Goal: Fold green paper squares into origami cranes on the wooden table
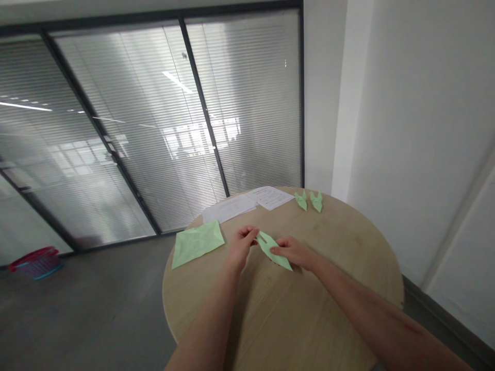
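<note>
Between my two hands is a folded piece of light green paper (273,251), long and pointed at its ends, held just over the round table. My left hand (244,242) pinches its upper left tip between thumb and fingers. On its right edge, my right hand (293,251) grips the paper, with the thumb on top and the other fingers partly hidden beneath. A dark slit or gap shows in the paper near the left tip. Two green folded paper birds (301,201) stand together at the table's far right.
The round wooden table (340,288) carries a green paper sheet (198,242) at left and white printed sheets (232,207) at the far edge. A red and blue basket (38,264) sits on the floor at left. Glass panels with blinds (247,103) and a white wall (421,129) stand close behind.
</note>
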The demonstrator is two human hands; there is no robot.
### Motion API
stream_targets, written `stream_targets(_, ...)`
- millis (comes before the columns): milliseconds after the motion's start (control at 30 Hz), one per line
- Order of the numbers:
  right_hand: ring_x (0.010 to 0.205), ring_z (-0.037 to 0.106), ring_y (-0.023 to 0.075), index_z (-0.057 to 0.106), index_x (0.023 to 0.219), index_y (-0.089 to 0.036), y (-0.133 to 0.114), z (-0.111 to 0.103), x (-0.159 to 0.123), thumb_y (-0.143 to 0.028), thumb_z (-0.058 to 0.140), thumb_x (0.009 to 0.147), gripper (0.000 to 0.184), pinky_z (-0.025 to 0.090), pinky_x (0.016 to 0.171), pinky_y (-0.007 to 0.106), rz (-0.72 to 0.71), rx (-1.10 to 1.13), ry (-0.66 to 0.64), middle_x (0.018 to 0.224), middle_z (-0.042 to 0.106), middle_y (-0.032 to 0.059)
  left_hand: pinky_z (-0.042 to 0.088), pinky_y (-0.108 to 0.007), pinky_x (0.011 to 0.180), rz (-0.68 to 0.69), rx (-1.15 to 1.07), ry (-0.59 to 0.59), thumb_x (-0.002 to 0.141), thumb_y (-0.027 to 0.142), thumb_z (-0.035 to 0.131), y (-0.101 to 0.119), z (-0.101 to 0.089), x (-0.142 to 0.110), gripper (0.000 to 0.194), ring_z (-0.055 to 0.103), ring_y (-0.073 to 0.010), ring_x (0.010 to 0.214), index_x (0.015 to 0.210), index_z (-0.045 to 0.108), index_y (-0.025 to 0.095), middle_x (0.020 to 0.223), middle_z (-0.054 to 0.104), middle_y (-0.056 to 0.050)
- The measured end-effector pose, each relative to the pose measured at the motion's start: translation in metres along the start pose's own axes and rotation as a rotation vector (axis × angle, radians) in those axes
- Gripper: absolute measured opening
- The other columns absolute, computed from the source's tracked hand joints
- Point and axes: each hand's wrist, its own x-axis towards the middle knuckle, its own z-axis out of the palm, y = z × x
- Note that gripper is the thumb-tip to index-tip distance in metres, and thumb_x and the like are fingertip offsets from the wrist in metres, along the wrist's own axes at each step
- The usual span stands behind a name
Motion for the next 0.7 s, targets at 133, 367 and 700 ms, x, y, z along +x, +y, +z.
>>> stream_targets(133,0.061,0.054,0.0105,0.070,0.088,-0.009,-0.002,-0.002,-0.001,-0.057,0.067,0.077,0.050,0.039,0.058,0.021,0.011,0.086,-0.042,0.074,0.065,0.0054,0.046,-0.026,0.064,0.007,0.000,0.014,0.067,0.045,0.082,0.000,0.001,0.000,0.032,0.056,-0.0128,0.062,0.069,0.068,0.016,0.066,0.063,-0.001)
stream_targets(367,0.059,0.050,0.0095,0.069,0.083,-0.009,0.002,-0.004,0.000,-0.055,0.066,0.076,0.047,0.036,0.057,0.020,0.014,0.062,-0.028,0.071,0.062,0.0038,0.045,-0.024,0.062,0.006,-0.024,0.106,0.062,0.050,0.084,0.001,-0.004,0.004,0.039,0.055,-0.0122,0.064,0.073,0.068,0.016,0.068,0.060,0.000)
stream_targets(700,0.061,0.050,0.0095,0.066,0.079,-0.011,0.012,-0.005,0.008,-0.057,0.062,0.080,0.046,0.033,0.057,0.020,0.023,0.001,0.148,0.072,0.062,0.0036,0.043,-0.027,0.055,0.058,0.155,0.269,0.067,0.059,0.075,-0.015,-0.013,0.015,0.043,0.053,-0.0144,0.057,0.077,0.065,0.018,0.064,0.056,0.001)
